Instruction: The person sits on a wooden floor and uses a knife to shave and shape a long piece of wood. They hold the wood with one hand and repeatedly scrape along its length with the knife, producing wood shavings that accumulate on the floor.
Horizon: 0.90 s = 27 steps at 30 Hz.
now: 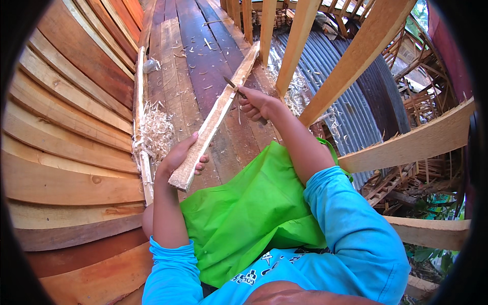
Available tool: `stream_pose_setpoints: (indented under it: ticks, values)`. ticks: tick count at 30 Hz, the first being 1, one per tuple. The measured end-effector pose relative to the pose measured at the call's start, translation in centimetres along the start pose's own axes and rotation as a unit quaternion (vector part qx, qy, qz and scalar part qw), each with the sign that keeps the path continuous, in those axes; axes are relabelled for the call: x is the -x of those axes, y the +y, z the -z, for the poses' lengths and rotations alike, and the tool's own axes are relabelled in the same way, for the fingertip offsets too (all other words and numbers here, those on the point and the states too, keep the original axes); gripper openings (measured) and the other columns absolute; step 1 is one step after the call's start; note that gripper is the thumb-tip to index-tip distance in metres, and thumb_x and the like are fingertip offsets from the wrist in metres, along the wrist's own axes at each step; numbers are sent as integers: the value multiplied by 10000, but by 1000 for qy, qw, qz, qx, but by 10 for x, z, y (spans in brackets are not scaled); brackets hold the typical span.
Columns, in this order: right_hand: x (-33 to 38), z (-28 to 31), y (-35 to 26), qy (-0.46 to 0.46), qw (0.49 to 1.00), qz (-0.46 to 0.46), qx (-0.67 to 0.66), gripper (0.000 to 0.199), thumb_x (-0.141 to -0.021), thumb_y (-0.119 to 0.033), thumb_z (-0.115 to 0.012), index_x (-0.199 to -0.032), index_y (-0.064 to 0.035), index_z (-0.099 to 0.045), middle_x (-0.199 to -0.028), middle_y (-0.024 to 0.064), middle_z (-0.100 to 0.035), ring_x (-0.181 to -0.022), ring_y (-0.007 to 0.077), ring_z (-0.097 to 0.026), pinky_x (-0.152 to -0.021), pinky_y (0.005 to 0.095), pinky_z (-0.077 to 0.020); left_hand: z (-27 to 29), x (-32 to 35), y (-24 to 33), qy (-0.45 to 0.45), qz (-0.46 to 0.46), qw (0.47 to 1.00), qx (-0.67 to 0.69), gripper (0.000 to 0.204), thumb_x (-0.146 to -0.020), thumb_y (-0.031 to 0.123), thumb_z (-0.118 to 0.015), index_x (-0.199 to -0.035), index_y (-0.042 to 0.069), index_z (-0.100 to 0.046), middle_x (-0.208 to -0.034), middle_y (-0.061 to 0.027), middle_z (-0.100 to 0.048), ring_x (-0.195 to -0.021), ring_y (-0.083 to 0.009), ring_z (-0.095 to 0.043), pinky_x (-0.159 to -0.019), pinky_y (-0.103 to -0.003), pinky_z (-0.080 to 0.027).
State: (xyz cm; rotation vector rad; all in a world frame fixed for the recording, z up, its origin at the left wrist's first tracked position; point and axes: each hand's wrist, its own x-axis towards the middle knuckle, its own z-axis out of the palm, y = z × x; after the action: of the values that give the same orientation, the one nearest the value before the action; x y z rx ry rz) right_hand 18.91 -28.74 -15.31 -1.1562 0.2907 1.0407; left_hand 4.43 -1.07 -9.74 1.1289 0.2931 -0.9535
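From afar, I'm steadying the near end of a wooden strip (216, 114) above the plank floor (195, 91) in the left hand's (177, 155) clasp, the right hand (260, 104) closed around a knife (231, 83), apparently shaving, the next stroke likely needing firm support.

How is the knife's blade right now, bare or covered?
Bare: the blade shows dark against the plank, no sheath on it, while the right hand grips the knife.

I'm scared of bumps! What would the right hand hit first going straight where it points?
The right hand, holding a knife, would likely meet the wooden strip first, though depth is unclear.
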Motion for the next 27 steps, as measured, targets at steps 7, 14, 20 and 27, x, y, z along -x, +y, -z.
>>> stream_pose_setpoints:
  ticks: [7, 14, 20, 27]
  values:
    - [-5, -7, 5, 240, 911, 128, 309, 627, -921, -629, -404, -633, -80, -497, -504, 31, -427, -422, 172, -415, -403, 338, -324, 7, -4, -2, -21, 3, 999, 36, 432, -994, 486, -372, -1130, 83, -452, -705, -56, -494, -498, -111, -457, -410, -234, -407]
    - [-9, -7, 20, 391, 655, 322, 561, 781, -913, -657, -385, -675, 47, -623, -633, 205, -596, -678, 351, -629, -680, 457, -471, 8, -5, -5, -11, 5, 1000, 27, 430, -993, 475, -388, -1156, 82, -455, -693, -36, -486, -500, -85, -445, -390, -211, -376]
    - [-29, -1, 18, 342, 829, 226, 380, 695, -929, -611, -414, -647, 5, -568, -538, 120, -505, -511, 260, -527, -495, 409, -400, 6, -6, -1, 4, 9, 1000, 16, 428, -993, 488, -374, -1150, 94, -435, -707, -62, -500, -490, -107, -459, -402, -231, -404]
    - [2, 3, -7, 1, 1000, -4, 18, 567, -934, -608, -410, -602, -160, -313, -495, -77, -222, -381, 67, -151, -373, 243, -111, -3, 1, 0, 5, -2, 1000, 10, 465, -988, 493, -389, -1152, 67, -482, -682, -38, -475, -473, -91, -435, -392, -217, -374]
